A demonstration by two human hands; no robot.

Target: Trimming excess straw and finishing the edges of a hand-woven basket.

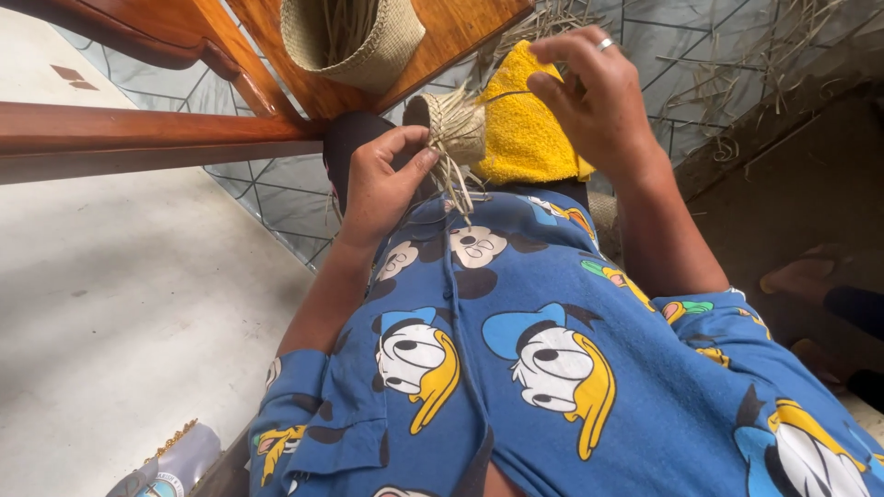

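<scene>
Shirt (552,368): blue, cartoon print, nearest the camera.
Left hand (382,184): fingers closed on small woven basket (458,129), thumb against its side.
Basket: over lap, loose strands hanging beneath.
Right hand (599,101): fingers pinching a strand (505,94) from basket.
Towel (525,129): yellow, behind basket.
Chair (184,129): wooden, larger basket (354,37) on it.

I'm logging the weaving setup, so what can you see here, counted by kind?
Woven baskets: 2, a small unfinished one held by the left hand, a larger one on the wooden chair
Yellow cloths: 1, under the right hand
Rings: 1
Total: 4
</scene>
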